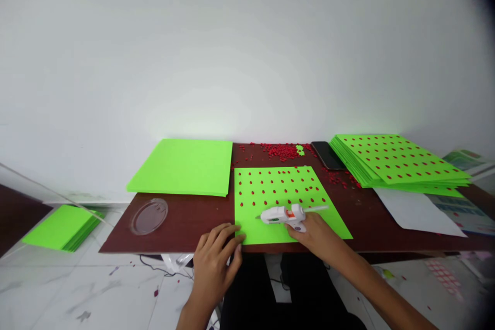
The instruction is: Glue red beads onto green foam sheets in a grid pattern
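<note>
My right hand [316, 236] is wrapped round the handle of a white hot glue gun [275, 215]. A clear glue stick [316, 209] sticks out of its back, and the nozzle points left, over the lower left part of a bright green sheet [266, 235]. Rows of small red pieces [274, 192] dot the upper part of this sheet; its lower strip is plain green. With fingers spread, my left hand [216, 260] rests at the table edge, fingertips on the sheet's lower left corner. Whether the nozzle touches the sheet, I cannot tell.
Plain green sheets [185, 167] are stacked left, dotted ones [402, 157] right. Loose red pieces [284, 152] and a black phone [328, 155] lie by the wall. A clear round lid [150, 216] and white paper [419, 212] are on the brown table [185, 240]. More sheets [60, 227] lie lower left.
</note>
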A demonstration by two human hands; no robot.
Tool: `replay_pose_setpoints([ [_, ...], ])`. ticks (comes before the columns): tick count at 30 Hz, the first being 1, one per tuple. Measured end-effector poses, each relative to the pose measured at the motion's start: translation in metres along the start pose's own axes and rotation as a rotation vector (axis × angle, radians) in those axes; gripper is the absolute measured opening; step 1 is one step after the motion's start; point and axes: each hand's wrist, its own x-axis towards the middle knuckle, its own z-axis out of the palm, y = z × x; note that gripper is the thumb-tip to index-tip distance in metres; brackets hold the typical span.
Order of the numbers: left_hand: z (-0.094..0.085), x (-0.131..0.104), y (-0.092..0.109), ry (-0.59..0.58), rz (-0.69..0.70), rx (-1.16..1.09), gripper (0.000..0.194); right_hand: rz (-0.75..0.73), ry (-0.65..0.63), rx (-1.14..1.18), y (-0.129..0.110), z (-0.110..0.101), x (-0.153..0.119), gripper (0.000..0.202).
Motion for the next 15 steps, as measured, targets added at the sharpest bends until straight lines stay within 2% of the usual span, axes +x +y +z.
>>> replay_pose_setpoints([
  [9,-0.002,0.001,0.001,-0.005,0.002,-0.012,0.025,-0.047,0.016,0.061,-0.001,-0.009,0.004,0.022],
  [15,-0.002,0.002,0.001,0.001,0.008,-0.011,0.024,-0.012,0.001,0.043,-0.005,-0.012,0.002,0.019],
])
